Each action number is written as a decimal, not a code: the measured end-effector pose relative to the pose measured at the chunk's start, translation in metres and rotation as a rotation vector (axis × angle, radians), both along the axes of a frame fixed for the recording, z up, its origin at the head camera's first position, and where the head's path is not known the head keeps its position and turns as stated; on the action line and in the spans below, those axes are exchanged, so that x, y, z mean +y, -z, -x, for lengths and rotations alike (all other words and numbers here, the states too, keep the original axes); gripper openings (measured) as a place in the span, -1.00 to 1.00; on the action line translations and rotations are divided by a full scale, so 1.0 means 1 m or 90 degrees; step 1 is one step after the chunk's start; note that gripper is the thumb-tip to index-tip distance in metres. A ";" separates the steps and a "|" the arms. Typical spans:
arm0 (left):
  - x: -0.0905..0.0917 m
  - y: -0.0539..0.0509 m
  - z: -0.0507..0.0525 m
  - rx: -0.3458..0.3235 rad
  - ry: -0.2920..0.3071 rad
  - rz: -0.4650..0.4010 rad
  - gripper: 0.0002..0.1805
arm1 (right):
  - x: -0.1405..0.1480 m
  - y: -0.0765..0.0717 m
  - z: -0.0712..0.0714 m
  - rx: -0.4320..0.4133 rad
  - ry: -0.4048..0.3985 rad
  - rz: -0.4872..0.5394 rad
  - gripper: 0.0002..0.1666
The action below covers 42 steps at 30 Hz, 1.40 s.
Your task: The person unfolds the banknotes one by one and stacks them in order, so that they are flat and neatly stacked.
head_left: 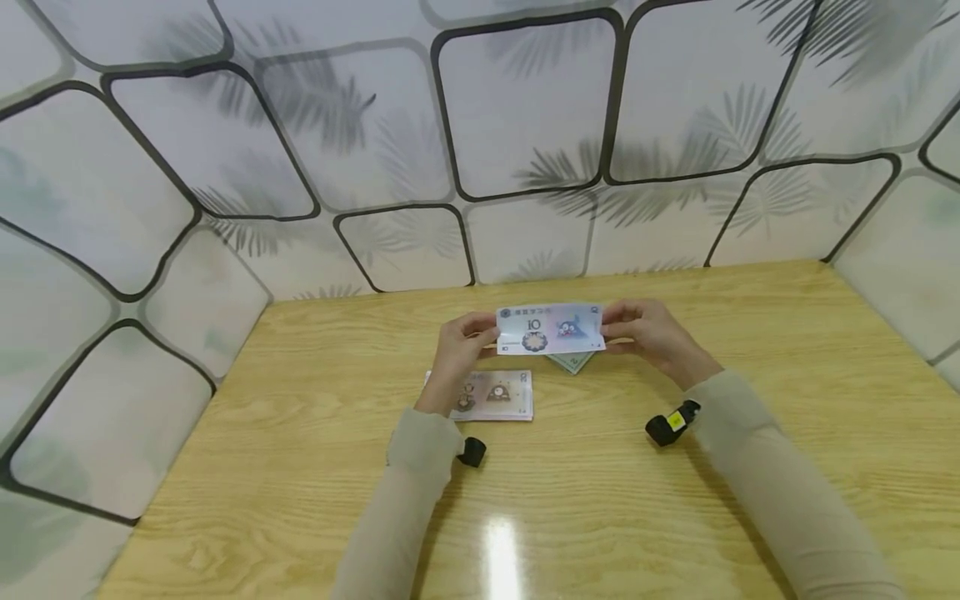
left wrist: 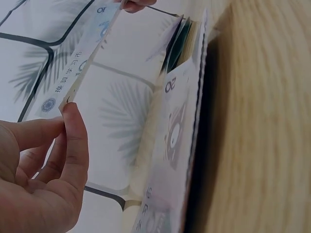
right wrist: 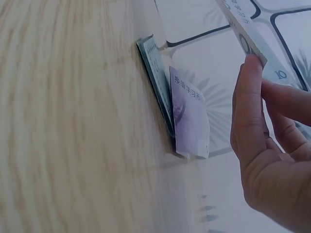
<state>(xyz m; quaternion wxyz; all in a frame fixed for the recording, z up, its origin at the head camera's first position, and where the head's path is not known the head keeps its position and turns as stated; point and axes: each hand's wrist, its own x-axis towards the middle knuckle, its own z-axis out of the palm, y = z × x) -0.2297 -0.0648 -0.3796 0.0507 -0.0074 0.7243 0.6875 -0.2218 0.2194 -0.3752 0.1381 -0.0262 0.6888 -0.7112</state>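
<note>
A pale note printed with 10 [head_left: 551,327] is stretched between both hands above the table. My left hand [head_left: 461,350] pinches its left end between thumb and fingers; the left wrist view shows this hand [left wrist: 48,170] close up. At the right end my right hand [head_left: 656,337] pinches it, also visible in the right wrist view, the hand [right wrist: 272,145] at the note's edge [right wrist: 252,41]. A stack of notes marked 20 [head_left: 498,395] lies below, partly behind the left hand. Green notes [head_left: 574,361] show from under the held note.
In the right wrist view a purple note [right wrist: 189,116] stands tilted beside the green stack [right wrist: 158,77]. The wooden table [head_left: 570,500] ends at a patterned backdrop [head_left: 525,108] with leaf prints. Each wrist bears a small black device.
</note>
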 end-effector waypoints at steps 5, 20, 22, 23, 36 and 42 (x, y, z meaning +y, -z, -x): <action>-0.005 0.000 -0.002 -0.010 -0.008 0.009 -0.77 | -0.004 0.001 -0.001 -0.007 -0.005 -0.003 -0.78; -0.020 0.001 -0.009 -0.011 -0.012 0.045 -0.80 | -0.019 0.003 0.000 -0.006 -0.025 -0.018 -0.88; -0.022 0.000 -0.009 -0.011 -0.012 0.047 -0.80 | -0.021 0.004 0.000 -0.002 -0.030 -0.023 -0.89; -0.023 0.000 -0.010 -0.012 -0.013 0.049 -0.80 | -0.022 0.004 -0.001 -0.002 -0.032 -0.024 -0.89; -0.039 0.000 -0.017 -0.008 -0.026 0.062 -0.81 | -0.037 0.010 0.001 -0.008 -0.063 -0.022 -0.87; -0.047 -0.001 -0.019 -0.022 -0.027 0.070 -0.80 | -0.045 0.008 0.000 -0.005 -0.075 -0.029 -0.87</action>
